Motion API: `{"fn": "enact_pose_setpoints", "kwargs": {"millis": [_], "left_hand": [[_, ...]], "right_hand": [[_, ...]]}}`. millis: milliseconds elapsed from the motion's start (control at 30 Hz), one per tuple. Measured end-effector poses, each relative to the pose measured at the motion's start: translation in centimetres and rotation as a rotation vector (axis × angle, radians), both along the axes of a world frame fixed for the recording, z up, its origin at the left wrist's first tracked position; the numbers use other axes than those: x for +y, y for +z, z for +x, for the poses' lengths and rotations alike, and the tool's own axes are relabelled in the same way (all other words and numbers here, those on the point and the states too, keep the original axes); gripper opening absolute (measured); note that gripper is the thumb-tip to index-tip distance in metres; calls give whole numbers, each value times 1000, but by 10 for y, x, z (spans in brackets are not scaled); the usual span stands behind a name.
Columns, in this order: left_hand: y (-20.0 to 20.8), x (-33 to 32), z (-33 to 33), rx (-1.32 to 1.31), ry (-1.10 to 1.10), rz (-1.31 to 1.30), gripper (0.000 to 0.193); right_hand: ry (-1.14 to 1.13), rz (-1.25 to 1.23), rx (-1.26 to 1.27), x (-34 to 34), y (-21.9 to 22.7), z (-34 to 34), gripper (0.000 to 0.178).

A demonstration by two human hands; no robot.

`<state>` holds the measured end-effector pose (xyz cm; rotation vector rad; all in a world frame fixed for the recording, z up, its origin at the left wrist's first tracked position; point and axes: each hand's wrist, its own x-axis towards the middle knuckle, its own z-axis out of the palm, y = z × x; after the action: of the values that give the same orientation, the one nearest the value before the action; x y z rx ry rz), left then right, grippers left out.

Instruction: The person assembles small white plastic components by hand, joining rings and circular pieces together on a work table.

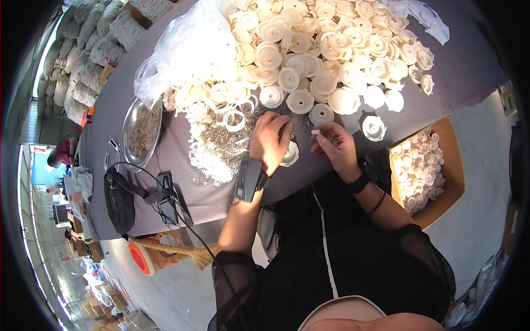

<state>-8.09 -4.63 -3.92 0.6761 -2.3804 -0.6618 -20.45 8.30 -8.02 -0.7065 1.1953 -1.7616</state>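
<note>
Cream discs [338, 42] lay heaped.
Right fingers [327, 128] pinched a small white piece [315, 132]; the left fingers' [279, 122] grip could not be told.

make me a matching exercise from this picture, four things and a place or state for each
1. small white cylinder
2. metal tray
3. cardboard box
4. black pouch

A. filled with pale round parts
B. pinched in the right hand
C. lying on the grey tablecloth
D. holding small brownish pieces

Pairs: 1-B, 2-D, 3-A, 4-C
</note>
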Motion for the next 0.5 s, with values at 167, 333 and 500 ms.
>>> {"fn": "enact_pose_setpoints", "kwargs": {"millis": [167, 333, 500], "left_hand": [[-16, -5, -19, -180, 86, -201, 9], [0, -8, -16, 106, 69, -188, 12], [7, 24, 2, 368, 54, 330, 17]], "right_hand": [[67, -21, -63, 2, -5, -2, 19], [81, 2, -106, 4, 1, -5, 21], [47, -31, -180, 2, 7, -5, 22]]}}
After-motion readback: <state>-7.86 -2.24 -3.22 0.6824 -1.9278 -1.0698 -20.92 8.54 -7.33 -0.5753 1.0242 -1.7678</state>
